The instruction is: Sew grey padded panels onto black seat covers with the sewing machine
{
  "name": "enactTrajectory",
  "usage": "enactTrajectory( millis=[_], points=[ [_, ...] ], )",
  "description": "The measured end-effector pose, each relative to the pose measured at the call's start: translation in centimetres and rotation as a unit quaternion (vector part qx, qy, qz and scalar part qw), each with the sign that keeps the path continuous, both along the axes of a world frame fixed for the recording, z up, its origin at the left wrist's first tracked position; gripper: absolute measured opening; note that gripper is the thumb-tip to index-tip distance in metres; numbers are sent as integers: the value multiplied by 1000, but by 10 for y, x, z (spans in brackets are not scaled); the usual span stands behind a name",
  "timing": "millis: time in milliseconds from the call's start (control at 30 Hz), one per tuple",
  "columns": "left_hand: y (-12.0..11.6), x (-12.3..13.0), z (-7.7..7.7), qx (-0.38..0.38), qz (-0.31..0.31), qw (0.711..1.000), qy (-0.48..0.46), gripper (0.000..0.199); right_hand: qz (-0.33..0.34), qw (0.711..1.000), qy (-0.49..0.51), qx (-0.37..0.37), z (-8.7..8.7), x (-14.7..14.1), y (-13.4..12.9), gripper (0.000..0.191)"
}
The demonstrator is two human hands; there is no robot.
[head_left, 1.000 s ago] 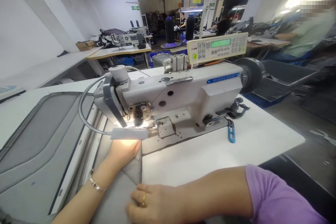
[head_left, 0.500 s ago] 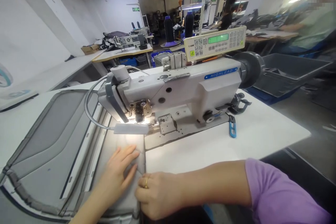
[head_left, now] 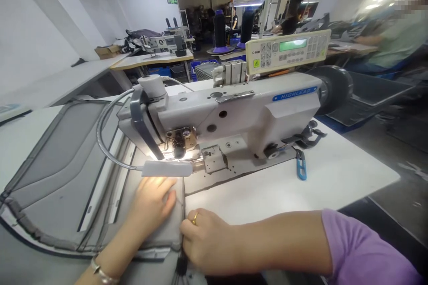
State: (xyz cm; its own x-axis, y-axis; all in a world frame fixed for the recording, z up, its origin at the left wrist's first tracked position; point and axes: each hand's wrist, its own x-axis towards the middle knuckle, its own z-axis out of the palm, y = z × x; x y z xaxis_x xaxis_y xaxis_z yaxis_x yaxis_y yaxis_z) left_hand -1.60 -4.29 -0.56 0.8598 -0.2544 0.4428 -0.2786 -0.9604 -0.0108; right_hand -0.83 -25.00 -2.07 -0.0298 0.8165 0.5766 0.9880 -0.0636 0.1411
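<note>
Left hand fingers: the left hand (head_left: 152, 202) lies flat, fingers spread and released, pressing on the large grey padded fabric panel (head_left: 60, 178).
Right hand fingers: the right hand (head_left: 203, 240) with a gold ring is curled and pinches the right edge of the panel, at its near corner.
Panel place: it lies under both hands and spreads over the left half of the white desk (head_left: 334, 173), from the near edge toward the far left corner.
Panel edge: its right edge runs from the right hand up to the needle area.
Lamp: the small white gooseneck lamp (head_left: 167, 169) shines just beyond the left fingers.
Machine: the grey industrial sewing machine (head_left: 240, 111) stands across the middle of the desk.
Beside machine: a blue plastic clip (head_left: 301, 167) lies near the machine base, on the right.
</note>
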Motion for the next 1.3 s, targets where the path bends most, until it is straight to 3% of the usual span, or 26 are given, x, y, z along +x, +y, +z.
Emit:
enactTrajectory(
  millis=[100, 267, 333, 433, 500, 700, 900, 1100, 1300],
  points=[
    [3, 7, -3, 11, 11, 1000, -18, 17, 2, 1000, 2, 18, -2, -1, -1, 14],
    [5, -3, 5, -34, -50, 997, 40, 22, 29, 998, -4, 48, -8, 1, -2, 13],
    [6, -16, 11, -5, -87, 994, 68, 19, 33, 997, -6, 67, -10, 2, -2, 13],
    [6, -38, 12, 83, -130, 985, 75, 44, 35, 996, -9, 82, -12, 4, 0, 13],
    [6, -46, 4, 98, -120, 987, 52, 51, 36, 996, -6, 79, -13, 5, 1, 12],
    [4, -43, -18, 58, -91, 994, 24, 46, 53, 998, 42, -1, -15, 5, 0, 12],
    [1, -27, -8, 49, -69, 996, 6, 36, 14, 992, 81, -94, -6, 10, -3, 9],
    [-6, -7, 2, 19, -36, 999, 9, 23, -52, 990, 88, -101, -2, 19, 1, 10],
    [-5, 7, 4, 77, 7, 997, -29, 21, -102, 976, 141, -129, 2, 29, 0, 17]
  ],
)
